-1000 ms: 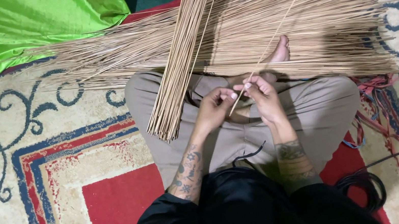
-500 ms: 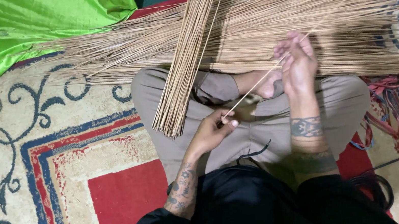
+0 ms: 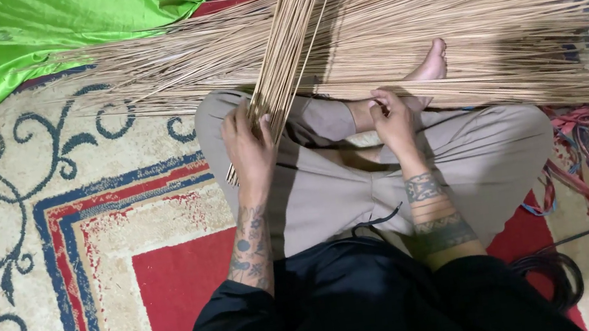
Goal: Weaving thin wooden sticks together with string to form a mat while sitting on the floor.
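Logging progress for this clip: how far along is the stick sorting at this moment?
Done: a bunch of thin tan sticks lies gathered across the left knee. In hand: the left hand grips that bunch near its lower end, while the right hand reaches to the wide flat pile of loose tan sticks. Left: that pile remains far larger than the bunch.

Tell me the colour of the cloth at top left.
Bright green cloth, seen best in the head view.

A person seen from above wears a black long-sleeved top (image 3: 359, 309) with sleeves pushed up to the elbows and loose beige trousers (image 3: 460, 159). Dark patterned tattoos cover the left forearm (image 3: 248, 244); banded tattoos circle the right forearm (image 3: 429, 212). One bare foot (image 3: 429, 64) shows.
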